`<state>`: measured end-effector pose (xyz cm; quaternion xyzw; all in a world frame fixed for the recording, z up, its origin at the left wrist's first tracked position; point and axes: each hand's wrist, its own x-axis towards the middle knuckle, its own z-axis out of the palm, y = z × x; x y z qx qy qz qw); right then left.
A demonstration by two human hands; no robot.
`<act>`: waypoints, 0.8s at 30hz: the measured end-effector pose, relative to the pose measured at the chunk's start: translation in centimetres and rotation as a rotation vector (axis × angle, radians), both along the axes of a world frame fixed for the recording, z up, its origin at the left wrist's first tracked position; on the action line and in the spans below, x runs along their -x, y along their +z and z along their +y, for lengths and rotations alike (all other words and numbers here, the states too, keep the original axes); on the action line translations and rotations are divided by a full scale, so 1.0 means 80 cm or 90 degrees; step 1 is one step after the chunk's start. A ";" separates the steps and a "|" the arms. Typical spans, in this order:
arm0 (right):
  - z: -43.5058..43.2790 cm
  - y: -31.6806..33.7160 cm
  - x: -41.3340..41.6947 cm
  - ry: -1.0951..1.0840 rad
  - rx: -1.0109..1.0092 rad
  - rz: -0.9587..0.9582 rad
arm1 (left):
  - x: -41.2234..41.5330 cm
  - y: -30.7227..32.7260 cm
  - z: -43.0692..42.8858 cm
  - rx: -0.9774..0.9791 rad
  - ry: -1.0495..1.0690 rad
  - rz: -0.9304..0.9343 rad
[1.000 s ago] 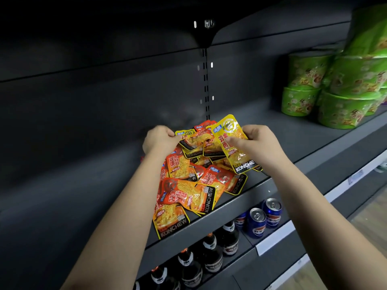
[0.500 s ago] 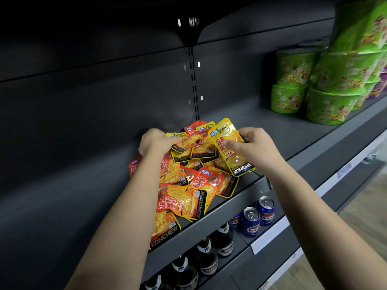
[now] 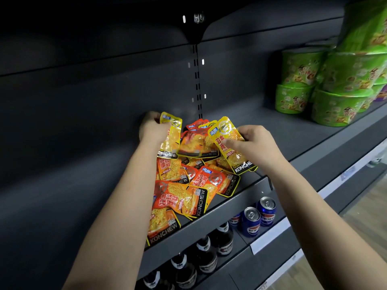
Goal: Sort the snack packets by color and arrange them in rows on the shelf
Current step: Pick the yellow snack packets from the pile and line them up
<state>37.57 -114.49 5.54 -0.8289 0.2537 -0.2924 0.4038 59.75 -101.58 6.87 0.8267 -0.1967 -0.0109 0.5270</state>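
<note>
A loose pile of snack packets (image 3: 188, 185), some yellow and some orange-red, lies jumbled on the dark grey shelf (image 3: 293, 143). My left hand (image 3: 154, 129) is at the pile's far left and holds one yellow packet (image 3: 170, 137) upright by its top edge. My right hand (image 3: 254, 144) grips another yellow packet (image 3: 230, 143) at the pile's right side, lifted and tilted above the others. An orange packet (image 3: 194, 143) between the two looks blurred. The packets under my left forearm are partly hidden.
Stacked green noodle bowls (image 3: 335, 91) stand on the same shelf to the far right. Below, dark bottles (image 3: 207, 254) and blue cans (image 3: 258, 214) fill the lower shelf. The shelf's back panel (image 3: 104, 101) rises close behind the pile.
My left hand has closed on a yellow packet and raised it upright from the pile. My right hand keeps its yellow packet, shifted only slightly.
</note>
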 end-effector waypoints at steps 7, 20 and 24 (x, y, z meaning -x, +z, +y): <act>0.014 0.007 -0.007 0.030 0.023 -0.004 | 0.031 0.030 0.043 -0.259 -0.032 -0.282; 0.080 0.009 -0.059 0.153 0.047 -0.014 | 0.067 0.014 0.180 -0.232 0.045 -0.262; 0.116 0.011 -0.084 0.201 0.046 -0.014 | 0.061 0.008 0.230 -0.198 0.086 -0.220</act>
